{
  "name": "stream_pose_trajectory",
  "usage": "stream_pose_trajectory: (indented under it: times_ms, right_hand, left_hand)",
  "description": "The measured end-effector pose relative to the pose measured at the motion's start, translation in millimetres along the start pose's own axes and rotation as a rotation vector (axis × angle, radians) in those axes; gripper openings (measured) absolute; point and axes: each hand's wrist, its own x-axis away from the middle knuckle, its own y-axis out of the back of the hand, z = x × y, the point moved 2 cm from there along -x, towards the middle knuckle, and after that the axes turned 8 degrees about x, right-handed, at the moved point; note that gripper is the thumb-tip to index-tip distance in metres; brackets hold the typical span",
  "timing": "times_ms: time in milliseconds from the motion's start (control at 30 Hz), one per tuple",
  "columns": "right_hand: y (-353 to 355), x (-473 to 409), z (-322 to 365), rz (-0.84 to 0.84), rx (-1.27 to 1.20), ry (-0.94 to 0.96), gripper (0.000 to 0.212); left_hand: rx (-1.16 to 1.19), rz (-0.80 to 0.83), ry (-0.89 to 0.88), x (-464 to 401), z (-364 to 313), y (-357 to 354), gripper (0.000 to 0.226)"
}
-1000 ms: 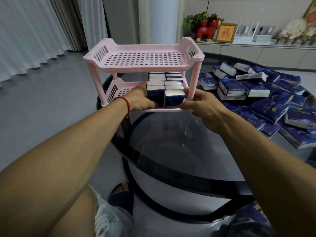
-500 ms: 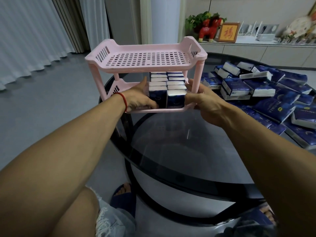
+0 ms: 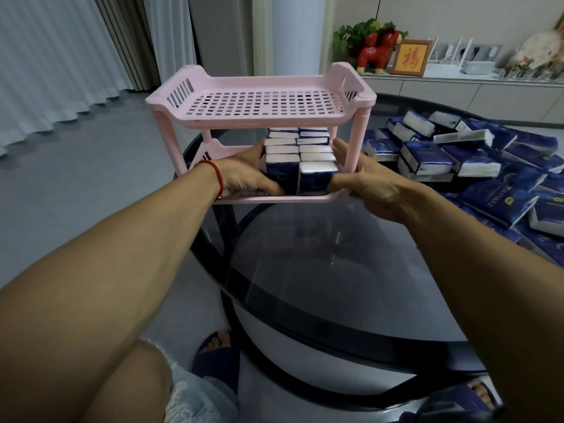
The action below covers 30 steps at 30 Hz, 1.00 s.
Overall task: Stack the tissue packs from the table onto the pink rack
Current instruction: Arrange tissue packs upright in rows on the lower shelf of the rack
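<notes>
A pink two-tier rack (image 3: 259, 117) stands at the far left of the round glass table (image 3: 351, 270). Its top tier holds nothing. On the lower tier, two rows of upright blue-and-white tissue packs (image 3: 300, 160) fill the middle. My left hand (image 3: 244, 178) presses against the left side of the rows, thumb at the front pack. On the other side, my right hand (image 3: 363, 181) presses the right flank, thumb curled at the front pack's lower corner. A heap of loose tissue packs (image 3: 476, 166) lies on the table to the right.
Behind the table runs a low white cabinet (image 3: 457, 93) with a red horse figure, a framed picture and a plant. Grey floor and curtains lie to the left. My knee and slippered feet show under the glass.
Both hands stay against the rows of packs on the lower tier. The camera has drifted, so the rack sits slightly more centred; the packs look squared up between my palms.
</notes>
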Motion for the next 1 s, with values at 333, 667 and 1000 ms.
stream_pose_trajectory:
  times_ms: [333, 667, 1000]
  right_hand:
    - [4.0, 6.2, 0.2, 0.008, 0.022, 0.018, 0.071]
    - [1.9, 17.8, -5.9, -0.021, 0.037, 0.041, 0.077]
    - [3.1, 36.1, -2.5, -0.178, 0.017, -0.025, 0.065]
  left_hand:
    - [-0.071, -0.011, 0.035, -5.8, 5.1, 1.9, 0.122]
    - [-0.134, 0.029, 0.027, -3.4, 0.1, -0.6, 0.122]
    - [-0.064, -0.007, 0.021, 13.7, -1.3, 0.1, 0.132]
